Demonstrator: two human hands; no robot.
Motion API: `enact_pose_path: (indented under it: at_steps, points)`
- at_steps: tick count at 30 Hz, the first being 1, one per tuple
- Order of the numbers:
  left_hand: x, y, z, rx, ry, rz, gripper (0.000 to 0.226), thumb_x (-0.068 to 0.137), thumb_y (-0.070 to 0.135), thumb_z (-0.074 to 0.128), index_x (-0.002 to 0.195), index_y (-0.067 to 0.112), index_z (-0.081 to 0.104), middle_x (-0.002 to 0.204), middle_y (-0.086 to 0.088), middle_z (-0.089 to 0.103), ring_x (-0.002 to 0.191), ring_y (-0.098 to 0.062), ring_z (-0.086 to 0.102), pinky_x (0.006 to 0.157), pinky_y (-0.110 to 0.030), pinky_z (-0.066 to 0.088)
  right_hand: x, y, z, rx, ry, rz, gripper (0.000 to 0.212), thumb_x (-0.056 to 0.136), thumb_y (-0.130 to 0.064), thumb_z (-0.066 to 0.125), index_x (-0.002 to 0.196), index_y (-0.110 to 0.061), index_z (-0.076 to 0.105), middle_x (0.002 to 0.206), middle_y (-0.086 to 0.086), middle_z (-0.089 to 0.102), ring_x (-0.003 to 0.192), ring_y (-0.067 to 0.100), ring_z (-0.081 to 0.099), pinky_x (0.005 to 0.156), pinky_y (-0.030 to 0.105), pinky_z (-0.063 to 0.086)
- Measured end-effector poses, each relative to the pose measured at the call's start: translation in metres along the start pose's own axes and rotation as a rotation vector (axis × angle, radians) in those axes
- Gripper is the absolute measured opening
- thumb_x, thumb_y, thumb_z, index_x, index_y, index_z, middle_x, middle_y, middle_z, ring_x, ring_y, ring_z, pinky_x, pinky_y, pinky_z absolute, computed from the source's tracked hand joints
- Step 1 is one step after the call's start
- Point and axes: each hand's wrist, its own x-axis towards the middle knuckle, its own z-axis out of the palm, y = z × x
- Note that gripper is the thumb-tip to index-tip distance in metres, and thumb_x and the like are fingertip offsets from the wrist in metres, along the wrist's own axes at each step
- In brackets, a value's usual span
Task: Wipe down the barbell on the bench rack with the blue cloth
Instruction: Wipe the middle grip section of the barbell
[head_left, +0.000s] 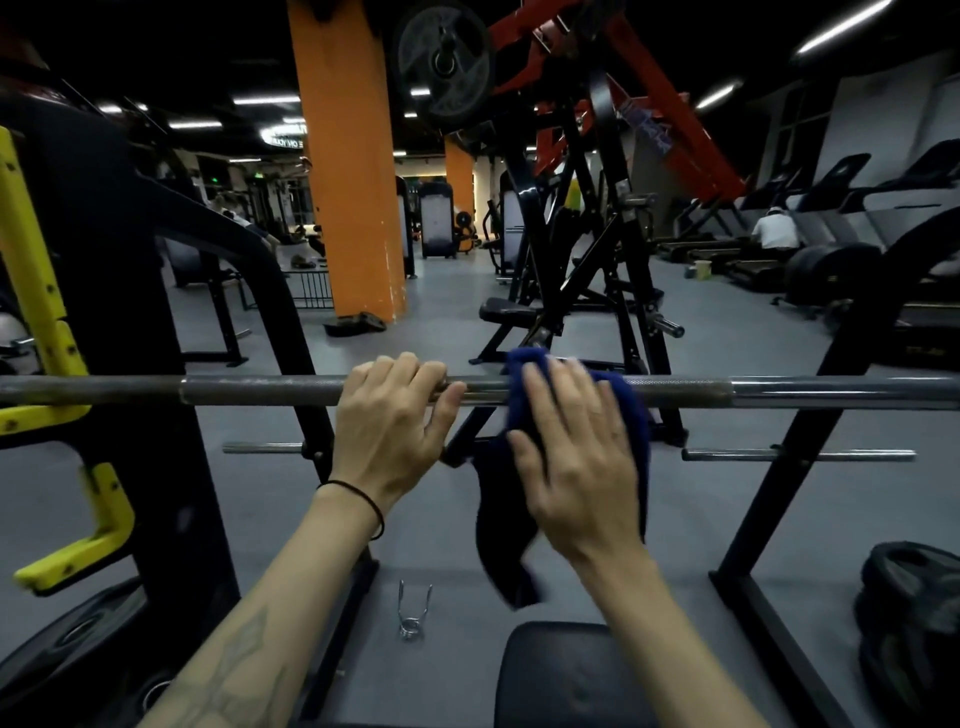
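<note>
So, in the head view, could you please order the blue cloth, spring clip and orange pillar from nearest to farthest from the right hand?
1. Blue cloth: under the right hand, on the barbell.
2. Spring clip: floor, lower left.
3. Orange pillar: far back, left.

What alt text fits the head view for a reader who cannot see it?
A person's right hand presses a dark blue cloth over a horizontal grey steel barbell on a black rack, while the left hand grips the bar beside it; a chrome spring collar lies on the floor below.
</note>
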Motion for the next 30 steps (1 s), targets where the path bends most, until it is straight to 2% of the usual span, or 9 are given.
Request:
enact_pose_path:
  at_steps: [4,9,12,15,19,21,24,27,30]
  points:
    - [0.008,0.011,0.006,0.077,0.132,-0.125,0.046,0.109,0.035,0.031,0.072,0.014,0.050,0.066,-0.002,0.043,0.062,-0.024,0.041,0.066,-0.038,0.033,0.005,-0.022,0.007,0.062,0.102,0.264,0.058,0.109,-0.040,0.035,0.154,-0.004,0.045,0.161,0.014,0.042,0.156,0.030,0.026,0.129,0.047,0.012]
    - [0.018,0.009,0.005,0.121,0.149,-0.072,0.050,0.107,0.030,0.037,0.060,0.015,0.046,0.053,-0.003,0.046,0.048,-0.026,0.042,0.055,-0.037,0.035,0.005,-0.026,0.008,0.041,-0.064,-0.057,0.060,0.109,-0.044,0.038,0.157,-0.009,0.041,0.165,0.012,0.035,0.157,0.027,0.024,0.129,0.045,0.017]
    - [0.021,0.007,0.006,0.116,0.132,-0.110,0.051,0.100,0.023,0.042,0.050,0.013,0.048,0.043,-0.004,0.045,0.037,-0.025,0.039,0.048,-0.028,0.032,-0.003,0.011,-0.008,-0.003,0.026,0.071,0.056,0.110,-0.040,0.035,0.157,-0.011,0.041,0.165,0.010,0.036,0.157,0.025,0.025,0.129,0.045,0.014]
    - [0.034,0.008,-0.004,0.138,-0.047,-0.183,0.052,0.093,0.024,0.040,0.045,0.007,0.052,0.043,-0.005,0.042,0.039,-0.023,0.038,0.049,-0.025,0.022,0.008,-0.015,0.000,0.060,0.103,0.303,0.060,0.109,-0.042,0.035,0.155,-0.005,0.043,0.160,0.014,0.042,0.156,0.029,0.025,0.130,0.043,0.006]
    - [0.053,0.011,-0.013,0.144,-0.427,-0.274,0.043,0.097,0.031,0.036,0.057,0.015,0.044,0.060,-0.002,0.044,0.064,-0.027,0.048,0.056,-0.034,0.029,0.011,-0.036,0.011,0.051,-0.062,0.005,0.063,0.106,-0.045,0.042,0.157,-0.008,0.042,0.162,0.014,0.040,0.155,0.030,0.027,0.130,0.046,0.010]
    - [0.045,0.011,-0.013,0.125,-0.351,-0.264,0.051,0.100,0.031,0.031,0.054,0.014,0.043,0.054,0.001,0.040,0.059,-0.027,0.052,0.056,-0.033,0.032,0.005,-0.006,0.003,-0.028,-0.059,-0.071,0.059,0.107,-0.042,0.043,0.158,-0.012,0.040,0.163,0.011,0.039,0.155,0.027,0.029,0.129,0.046,0.013]
    - [0.019,0.017,-0.004,0.066,-0.060,-0.157,0.048,0.106,0.030,0.028,0.064,0.016,0.048,0.059,0.004,0.037,0.056,-0.024,0.045,0.059,-0.034,0.030,-0.005,0.018,-0.006,-0.040,0.066,0.151,0.059,0.108,-0.037,0.039,0.158,-0.007,0.037,0.163,0.013,0.039,0.156,0.027,0.026,0.130,0.047,0.011]
    - [0.011,0.035,0.006,0.054,0.007,-0.090,0.034,0.106,0.024,0.033,0.079,0.015,0.052,0.073,-0.002,0.045,0.068,-0.024,0.043,0.068,-0.039,0.036,0.003,-0.019,0.009,0.054,0.099,0.313,0.064,0.108,-0.041,0.036,0.159,-0.002,0.032,0.167,0.016,0.028,0.159,0.030,0.013,0.130,0.047,0.003]
    - [0.012,0.034,0.008,0.070,0.041,-0.030,0.036,0.106,0.023,0.031,0.079,0.015,0.054,0.073,-0.004,0.052,0.067,-0.025,0.047,0.067,-0.041,0.039,0.004,-0.041,0.018,0.098,-0.045,0.041,0.062,0.108,-0.039,0.036,0.160,-0.006,0.032,0.170,0.013,0.023,0.160,0.026,0.012,0.130,0.047,0.009]
